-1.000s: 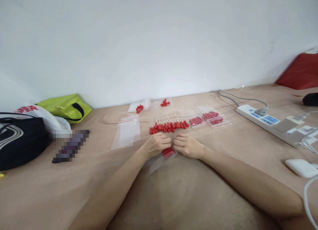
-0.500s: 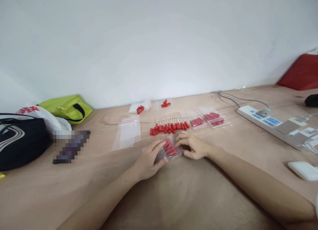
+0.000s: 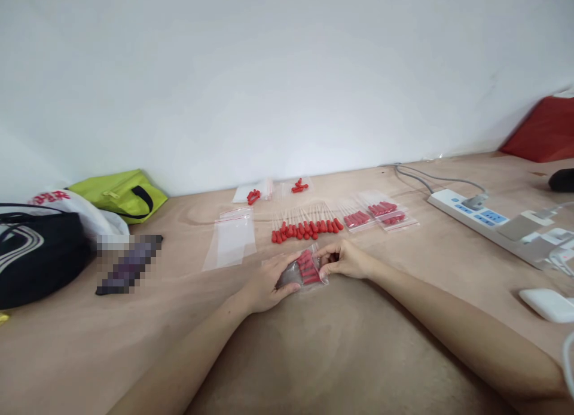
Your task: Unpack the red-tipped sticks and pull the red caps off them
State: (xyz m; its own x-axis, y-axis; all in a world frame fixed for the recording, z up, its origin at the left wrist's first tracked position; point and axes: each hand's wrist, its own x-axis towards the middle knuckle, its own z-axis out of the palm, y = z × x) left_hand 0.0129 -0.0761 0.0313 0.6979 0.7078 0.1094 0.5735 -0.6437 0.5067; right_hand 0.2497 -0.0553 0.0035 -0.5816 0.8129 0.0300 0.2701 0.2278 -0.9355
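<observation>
A small clear zip-lock bag [image 3: 290, 276] with several red-ended pieces [image 3: 308, 266] inside lies on the table in front of me. My left hand [image 3: 269, 283] holds its left part, fingers over the top edge and thumb along the near edge. At the right end, my right hand [image 3: 343, 261] is closed, pinching the bag's edge between thumb and fingers. Just beyond my hands lies a row of thin pale sticks with red bulb-shaped ends [image 3: 307, 228]. Flat clear bags [image 3: 234, 238] lie to the left of that row.
Filled bags [image 3: 388, 211] lie right of the row, and red pieces [image 3: 299, 186] rest on bags near the wall. A power strip [image 3: 484, 217] with cables and a white case [image 3: 547, 305] are at right. A black bag [image 3: 40, 259] and a green bag [image 3: 121, 194] stand left.
My right hand has shifted slightly left and its fingers now pinch the bag's right edge. My left hand has moved a little away from me, and the bag has turned slightly.
</observation>
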